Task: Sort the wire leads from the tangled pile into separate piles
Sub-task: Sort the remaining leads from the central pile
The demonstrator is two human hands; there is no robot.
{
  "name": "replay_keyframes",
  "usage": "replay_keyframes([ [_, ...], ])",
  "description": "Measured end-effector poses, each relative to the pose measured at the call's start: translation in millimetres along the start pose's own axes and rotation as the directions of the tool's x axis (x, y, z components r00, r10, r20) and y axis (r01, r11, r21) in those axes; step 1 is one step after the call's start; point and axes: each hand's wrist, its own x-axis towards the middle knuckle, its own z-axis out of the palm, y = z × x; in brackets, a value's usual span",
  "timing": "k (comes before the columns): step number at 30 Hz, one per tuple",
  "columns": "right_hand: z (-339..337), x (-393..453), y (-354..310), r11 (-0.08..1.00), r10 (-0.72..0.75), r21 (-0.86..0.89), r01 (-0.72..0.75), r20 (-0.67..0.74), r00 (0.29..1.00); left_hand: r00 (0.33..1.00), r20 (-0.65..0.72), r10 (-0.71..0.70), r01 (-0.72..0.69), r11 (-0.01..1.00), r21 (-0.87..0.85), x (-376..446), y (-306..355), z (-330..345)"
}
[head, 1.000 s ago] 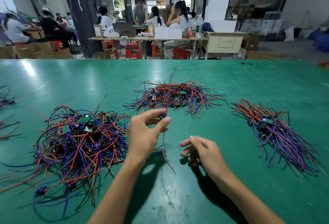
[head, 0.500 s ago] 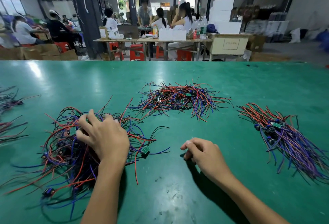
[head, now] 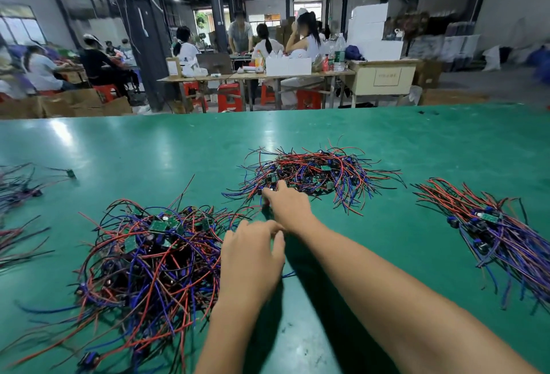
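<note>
Nearest, at the right edge of the tangled pile (head: 143,257): left hand (head: 251,257), back up, fingers (head: 269,226) loosely curled and pointing away over the green bench (head: 372,254); whether pinching a lead underneath, cannot tell. Just beyond and slightly right, right hand (head: 288,207) stretched forward, arm crossing behind the left, fingertips bunched at the near-left fringe of the middle pile (head: 312,174), seemingly touching or nipping a wire end there, though blurred. Middle pile lying straight ahead of those fingertips, long axis left to right across the bench. Right hand clearly the nearer to it; left nearer the tangle. Well off to the right, a combed pile (head: 491,225), strands running near to far, apart from both hands. Probable step: laying a lead on the middle pile.
</note>
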Motion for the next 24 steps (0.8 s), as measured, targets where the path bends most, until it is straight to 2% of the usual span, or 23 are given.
replay_keyframes([
  [4,5,-8,19,0.998,-0.044,0.042,0.051,-0.146,0.988,0.993,0.064,-0.096,0.097,0.995,-0.010,1,-5,4],
  [6,3,-17,34,0.964,-0.011,0.254,0.075,-0.242,0.970,0.986,0.074,-0.150,0.154,0.986,-0.057,3,-7,5],
  [7,0,-25,41,0.901,0.049,0.425,0.084,-0.292,0.955,0.982,0.082,-0.172,0.179,0.980,-0.084,3,-8,6],
  [9,-4,-44,51,0.691,0.215,0.713,0.118,-0.359,0.908,0.977,0.082,-0.197,0.206,0.970,-0.129,3,-8,7],
  [12,-8,-75,64,0.365,0.437,0.922,0.125,-0.289,0.852,0.985,0.027,-0.169,0.171,0.968,-0.183,1,-3,9],
  [15,-16,-106,74,0.112,0.527,0.982,0.153,-0.189,0.828,0.994,0.018,-0.106,0.106,0.949,-0.296,0,7,14],
  [18,-26,-141,76,-0.138,0.569,0.974,0.178,-0.070,0.819,0.987,0.135,-0.082,0.138,0.867,-0.478,-2,18,22],
  [21,-34,-169,75,-0.288,0.571,0.940,0.185,0.014,0.821,0.969,0.231,0.082,0.075,0.800,-0.596,-8,28,25],
  [24,-45,-182,74,-0.423,0.537,0.893,0.152,0.112,0.836,0.962,0.156,0.226,-0.073,0.758,-0.649,-11,35,22],
])
